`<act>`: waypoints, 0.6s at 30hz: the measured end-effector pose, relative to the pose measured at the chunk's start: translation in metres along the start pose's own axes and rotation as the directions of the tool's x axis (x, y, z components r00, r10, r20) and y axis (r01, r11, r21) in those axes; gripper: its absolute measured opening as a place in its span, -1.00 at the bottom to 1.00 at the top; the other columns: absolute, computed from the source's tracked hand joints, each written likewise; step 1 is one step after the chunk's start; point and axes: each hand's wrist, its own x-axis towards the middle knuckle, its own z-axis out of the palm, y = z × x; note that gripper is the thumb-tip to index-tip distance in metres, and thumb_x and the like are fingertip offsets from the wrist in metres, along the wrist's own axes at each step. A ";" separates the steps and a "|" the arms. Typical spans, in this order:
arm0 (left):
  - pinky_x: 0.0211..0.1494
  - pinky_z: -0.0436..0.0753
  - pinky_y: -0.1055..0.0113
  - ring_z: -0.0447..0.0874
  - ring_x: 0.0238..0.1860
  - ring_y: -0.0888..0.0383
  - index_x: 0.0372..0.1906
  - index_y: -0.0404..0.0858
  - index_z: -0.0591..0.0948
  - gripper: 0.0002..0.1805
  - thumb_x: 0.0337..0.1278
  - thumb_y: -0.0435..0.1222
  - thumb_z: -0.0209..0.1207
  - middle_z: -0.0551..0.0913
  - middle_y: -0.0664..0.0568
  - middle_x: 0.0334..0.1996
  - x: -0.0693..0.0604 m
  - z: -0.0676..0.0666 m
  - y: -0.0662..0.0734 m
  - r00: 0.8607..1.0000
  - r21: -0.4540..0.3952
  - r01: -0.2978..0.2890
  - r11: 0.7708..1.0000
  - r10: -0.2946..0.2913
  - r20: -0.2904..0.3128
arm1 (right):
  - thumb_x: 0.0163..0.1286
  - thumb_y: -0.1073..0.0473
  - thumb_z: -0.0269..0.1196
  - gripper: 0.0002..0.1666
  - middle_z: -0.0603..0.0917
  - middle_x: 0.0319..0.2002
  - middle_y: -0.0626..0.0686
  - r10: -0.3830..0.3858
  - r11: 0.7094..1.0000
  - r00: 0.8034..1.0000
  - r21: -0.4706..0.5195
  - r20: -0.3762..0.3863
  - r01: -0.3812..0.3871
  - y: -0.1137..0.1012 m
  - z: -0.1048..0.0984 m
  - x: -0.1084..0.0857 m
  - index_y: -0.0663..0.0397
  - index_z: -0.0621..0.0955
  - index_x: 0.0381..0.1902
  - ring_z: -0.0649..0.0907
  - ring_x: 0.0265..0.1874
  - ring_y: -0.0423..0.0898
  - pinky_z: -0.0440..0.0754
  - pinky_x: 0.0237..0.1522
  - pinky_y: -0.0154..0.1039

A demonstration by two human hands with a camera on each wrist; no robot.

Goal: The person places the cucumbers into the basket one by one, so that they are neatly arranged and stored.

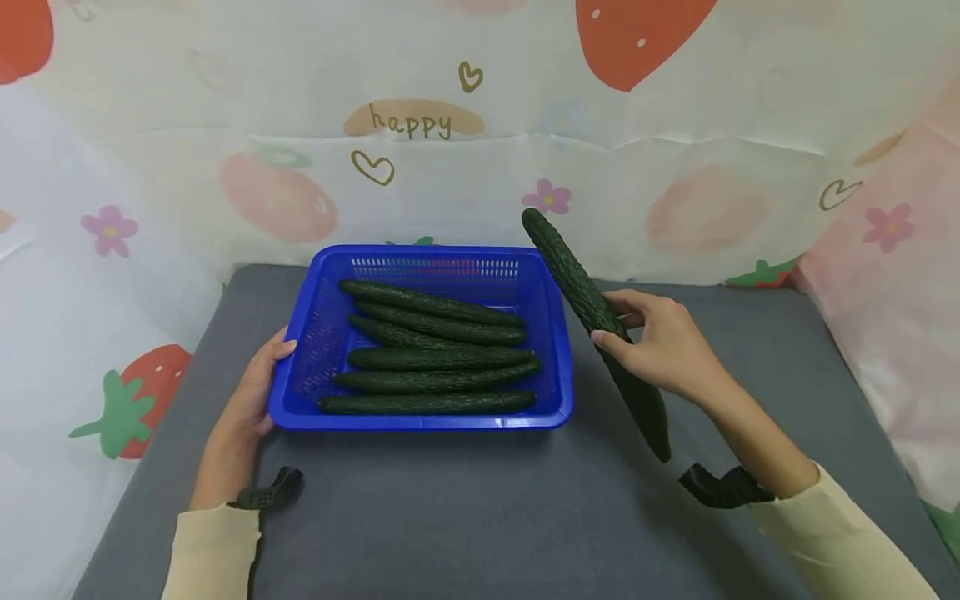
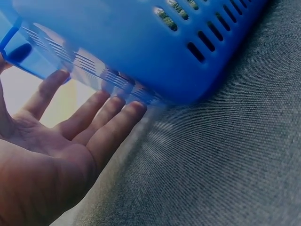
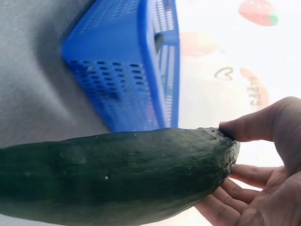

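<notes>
A dark green cucumber (image 1: 573, 279) is pinched between the thumb and fingers of my right hand (image 1: 667, 342). It slants in the air beside the right side of a blue plastic basket (image 1: 420, 422). Several more cucumbers (image 1: 442, 358) lie side by side in that basket. My left hand (image 1: 258, 379) holds the basket's left side, its thumb over the rim. In the left wrist view its fingers (image 2: 115, 127) rest against the slotted outer wall. The right wrist view shows the held cucumber (image 3: 108, 174) close up, with the basket (image 3: 113, 66) beyond it.
The basket stands on a grey cloth-covered table (image 1: 465, 517). Behind and at the sides hangs a light curtain (image 1: 465, 200) printed with strawberries, hearts and flowers. A black strap mount (image 1: 723, 487) sits on the right wrist, another (image 1: 270, 492) on the left.
</notes>
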 end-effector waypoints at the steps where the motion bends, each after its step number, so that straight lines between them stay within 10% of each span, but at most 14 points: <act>1: 0.05 0.79 0.31 0.78 0.04 0.22 0.47 0.02 0.31 -0.59 0.70 -0.19 -0.26 0.73 0.14 0.12 0.001 0.000 0.000 1.000 0.003 0.002 1.000 -0.002 -0.004 | 0.51 0.00 0.34 -0.30 0.61 0.40 0.26 -0.007 1.000 1.000 0.004 0.002 0.007 -0.003 0.000 0.001 0.13 0.48 0.49 0.69 0.26 0.26 0.65 0.17 0.30; 18: 0.06 0.77 0.36 0.75 0.07 0.27 0.56 -0.06 0.21 -0.51 0.69 -0.15 -0.19 0.70 0.23 0.14 0.001 0.003 -0.002 0.996 0.118 0.021 0.993 -0.010 -0.093 | 0.48 0.06 0.36 -0.34 0.67 0.35 0.19 -0.113 0.993 0.993 -0.012 0.045 0.113 -0.054 0.012 0.031 0.11 0.53 0.46 0.70 0.24 0.18 0.68 0.18 0.20</act>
